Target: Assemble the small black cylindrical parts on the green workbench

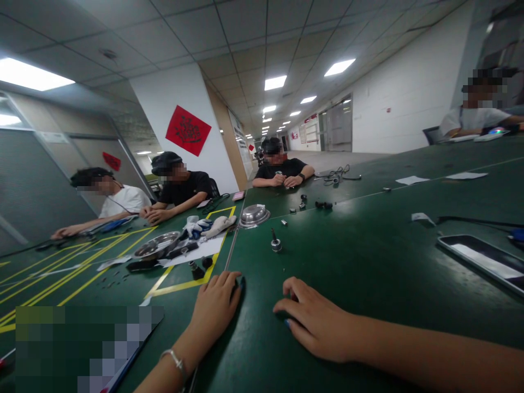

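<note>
My left hand (215,308) rests palm-down on the green table (368,262), its fingers curled loosely together and nothing visible in them. My right hand (315,319) lies beside it, also palm-down, fingers bent with the tips touching the tabletop; it holds nothing that I can see. Ahead of both hands stands a small metal cylindrical part (275,242), well out of reach of the fingertips. Two small black parts (197,268) lie just beyond my left hand, near a yellow tape line (180,284).
Two steel bowls (254,214) (158,245), white gloves (208,225) and a white sheet lie further out. A flat tray (481,261) sits at right. Three seated people work across the table, a fourth at far right. A blurred patch covers the lower left.
</note>
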`<state>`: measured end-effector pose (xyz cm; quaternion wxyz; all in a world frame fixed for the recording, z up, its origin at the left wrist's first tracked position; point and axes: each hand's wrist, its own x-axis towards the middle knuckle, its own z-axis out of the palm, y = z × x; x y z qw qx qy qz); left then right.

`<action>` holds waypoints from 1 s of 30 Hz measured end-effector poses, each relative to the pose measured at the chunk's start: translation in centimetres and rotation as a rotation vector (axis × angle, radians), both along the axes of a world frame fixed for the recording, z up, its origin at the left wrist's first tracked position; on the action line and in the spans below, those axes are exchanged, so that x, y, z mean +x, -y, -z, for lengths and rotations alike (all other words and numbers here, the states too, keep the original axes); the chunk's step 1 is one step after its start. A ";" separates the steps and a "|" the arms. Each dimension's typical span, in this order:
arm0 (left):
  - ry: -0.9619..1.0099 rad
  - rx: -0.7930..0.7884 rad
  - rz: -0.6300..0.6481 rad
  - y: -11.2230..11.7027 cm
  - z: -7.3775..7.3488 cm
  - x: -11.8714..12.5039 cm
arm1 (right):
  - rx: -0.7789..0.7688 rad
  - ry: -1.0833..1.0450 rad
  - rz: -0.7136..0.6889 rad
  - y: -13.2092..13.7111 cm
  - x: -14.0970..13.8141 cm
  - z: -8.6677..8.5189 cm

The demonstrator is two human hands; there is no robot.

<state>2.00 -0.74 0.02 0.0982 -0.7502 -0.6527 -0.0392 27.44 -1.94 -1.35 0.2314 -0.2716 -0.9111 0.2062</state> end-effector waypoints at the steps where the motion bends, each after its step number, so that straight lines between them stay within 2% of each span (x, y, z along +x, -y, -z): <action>1: -0.021 0.007 -0.035 0.2 0.0 0.3 | 0.004 0.000 -0.001 0.0 0.0 0.0; 6: -0.103 0.084 -0.210 1.1 -0.2 1.3 | 0.021 -0.001 -0.004 -0.1 0.0 0.2; 11: -0.071 0.030 -0.254 1.1 -0.3 1.2 | 0.026 -0.005 -0.011 -0.1 0.0 0.1; 13: -0.016 0.006 -0.202 0.8 0.0 0.9 | 0.033 -0.001 -0.013 -0.1 0.1 0.0; 18: 0.144 0.050 0.118 -0.3 1.0 -0.4 | 0.043 0.003 -0.016 0.0 0.0 0.0; 21: 0.238 0.026 0.245 -0.3 1.3 -0.6 | 0.045 0.009 -0.013 0.0 -0.1 0.0; 26: 0.454 -0.104 0.395 1.5 1.2 1.5 | 0.020 0.003 -0.007 0.0 -0.1 -0.1; 30: 0.777 -0.197 0.450 2.7 1.1 3.3 | 0.013 -0.063 0.047 0.0 -0.3 0.4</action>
